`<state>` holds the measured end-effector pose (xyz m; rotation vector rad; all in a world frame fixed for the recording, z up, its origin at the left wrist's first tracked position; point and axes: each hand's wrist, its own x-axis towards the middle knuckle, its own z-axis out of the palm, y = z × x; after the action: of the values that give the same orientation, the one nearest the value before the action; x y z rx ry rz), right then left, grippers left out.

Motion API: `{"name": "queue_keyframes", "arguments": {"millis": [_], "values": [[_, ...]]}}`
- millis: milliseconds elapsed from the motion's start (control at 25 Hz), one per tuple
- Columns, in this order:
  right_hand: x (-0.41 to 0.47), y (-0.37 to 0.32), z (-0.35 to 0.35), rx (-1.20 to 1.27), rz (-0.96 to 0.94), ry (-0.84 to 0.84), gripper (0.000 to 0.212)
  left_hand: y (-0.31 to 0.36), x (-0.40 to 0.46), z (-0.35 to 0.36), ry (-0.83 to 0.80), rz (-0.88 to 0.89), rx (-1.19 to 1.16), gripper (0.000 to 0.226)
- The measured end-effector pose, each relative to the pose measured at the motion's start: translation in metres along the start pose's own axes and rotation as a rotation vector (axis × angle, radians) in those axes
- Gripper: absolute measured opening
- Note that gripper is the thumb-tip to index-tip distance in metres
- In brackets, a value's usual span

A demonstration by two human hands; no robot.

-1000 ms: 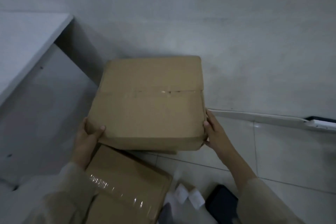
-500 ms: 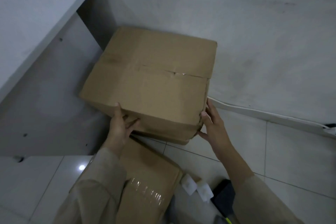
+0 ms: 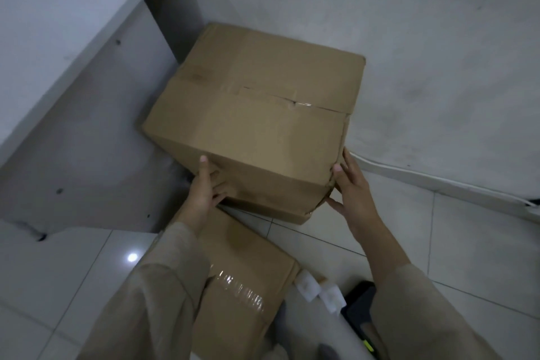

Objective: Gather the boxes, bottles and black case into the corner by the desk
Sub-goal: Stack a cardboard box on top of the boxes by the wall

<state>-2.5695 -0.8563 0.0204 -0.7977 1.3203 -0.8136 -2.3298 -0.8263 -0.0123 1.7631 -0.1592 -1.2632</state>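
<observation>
Both hands hold the big box at its near lower corners: the left hand has its thumb up the front face and its fingers curled under the bottom edge, while the right hand lies spread against the crushed right corner, fingers straight, pressing rather than gripping. The big box sits tilted in the corner where the desk meets the wall, its near edge seemingly resting on a flatter box beneath it, though that contact is half hidden. To finish the placement well, the hands would do best to lower the near edge evenly, draw the left fingers out before the weight settles on them, and square the far side against the wall; the right corner is already buckled and the top seam is split, so a hard shove there could tear it further. A second box with a strip of clear tape lies on the floor tiles beside the left sleeve, with two white bottle caps and the black case just right of it, all yet to be moved in. No brand, label or legible writing shows on any carton; a faint mark on the big box's top cannot be read.
</observation>
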Motion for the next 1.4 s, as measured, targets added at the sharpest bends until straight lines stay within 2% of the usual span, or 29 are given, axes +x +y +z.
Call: {"name": "queue_keyframes", "arguments": {"millis": [160, 360, 520, 640, 760, 840, 960, 1080, 1160, 1320, 1400], "values": [[-0.018, 0.044, -0.005, -0.061, 0.099, 0.098, 0.048, -0.046, -0.030, -0.031, 0.001, 0.002, 0.102, 0.055], [-0.074, 0.148, -0.009, -0.195, 0.406, 0.037, 0.036, -0.122, -0.050, -0.105, 0.083, -0.009, 0.315, 0.045], [-0.099, 0.223, 0.006, -0.365, 0.543, -0.007, 0.037, -0.160, -0.046, -0.152, 0.122, 0.050, 0.554, 0.043], [-0.107, 0.263, 0.032, -0.328, 0.559, 0.025, 0.036, -0.178, -0.015, -0.185, 0.146, 0.068, 0.769, 0.054], [-0.102, 0.307, 0.052, -0.320, 0.485, 0.200, 0.043, -0.186, 0.024, -0.212, 0.191, 0.166, 0.999, 0.066], [-0.102, 0.333, 0.059, -0.287, 0.497, 0.261, 0.055, -0.193, 0.048, -0.231, 0.209, 0.122, 1.035, 0.088], [-0.111, 0.354, 0.068, -0.212, 0.560, 0.208, 0.058, -0.202, 0.075, -0.254, 0.138, 0.010, 1.052, 0.124], [-0.120, 0.355, 0.070, -0.163, 0.518, 0.173, 0.060, -0.204, 0.078, -0.265, 0.099, 0.004, 1.031, 0.111], [-0.123, 0.348, 0.064, -0.146, 0.482, 0.186, 0.057, -0.201, 0.068, -0.262, 0.109, 0.077, 0.983, 0.096], [-0.148, 0.304, 0.053, -0.091, 0.363, 0.202, 0.050, -0.180, 0.025, -0.260, 0.173, 0.224, 0.976, 0.075], [-0.169, 0.272, 0.048, -0.083, 0.303, 0.204, 0.047, -0.157, -0.011, -0.260, 0.132, 0.259, 0.941, 0.066]]}}
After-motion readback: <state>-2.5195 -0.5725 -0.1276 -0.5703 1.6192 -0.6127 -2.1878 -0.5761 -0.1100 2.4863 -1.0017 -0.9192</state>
